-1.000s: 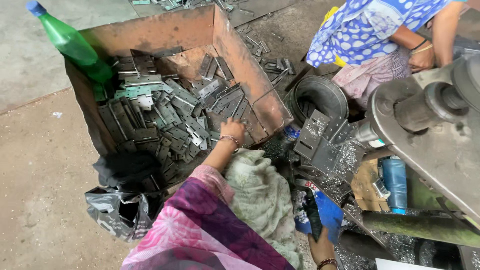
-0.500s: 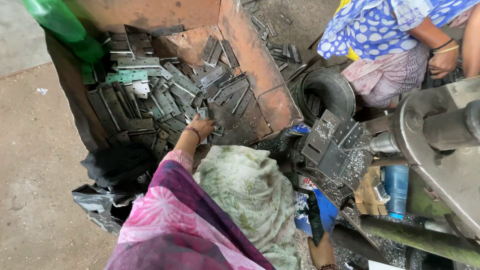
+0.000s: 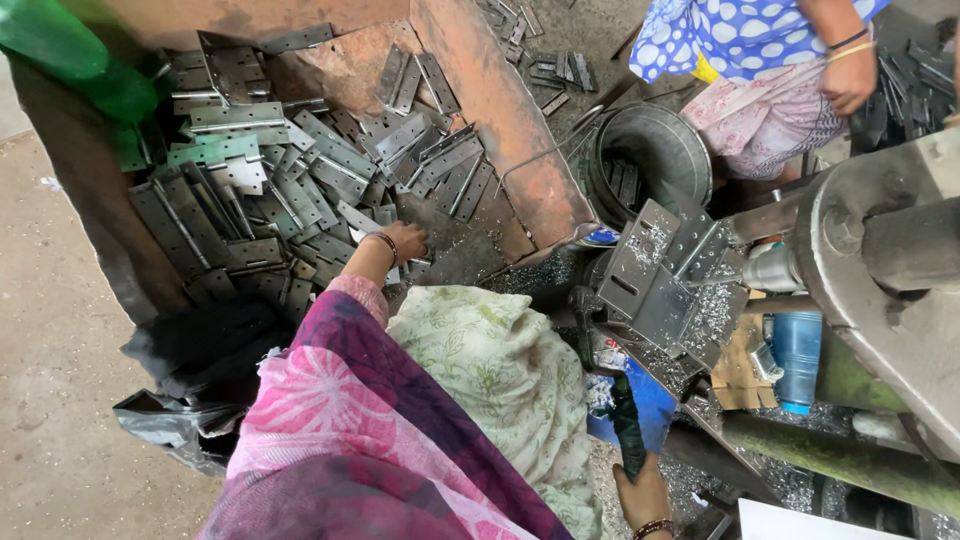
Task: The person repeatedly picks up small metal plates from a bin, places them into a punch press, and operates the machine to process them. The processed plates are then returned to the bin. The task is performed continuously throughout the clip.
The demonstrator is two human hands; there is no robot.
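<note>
My left hand (image 3: 402, 243) reaches into a rusty metal box (image 3: 500, 110) filled with several flat grey hinge plates (image 3: 260, 190). Its fingers curl down onto the plates near the box's front edge; whether they grip one is hidden. A bangle sits on that wrist, and a pink and purple sleeve covers the arm. At the bottom of the view, my right hand (image 3: 645, 495) is closed around a dark upright handle (image 3: 627, 425). A green patterned cloth (image 3: 500, 380) lies over my lap between the two hands.
A green plastic bottle (image 3: 60, 50) leans at the box's far left corner. A round metal bucket (image 3: 650, 150) holds more plates. On the right stand a drilling machine (image 3: 880, 250), a shaving-covered jig (image 3: 665, 285) and a blue bottle (image 3: 797, 350). Another person (image 3: 740, 50) sits beyond.
My left hand has shifted from beside the box's right wall leftward onto the plate pile. The view has dropped closer to the box. My right hand keeps its hold on the handle.
</note>
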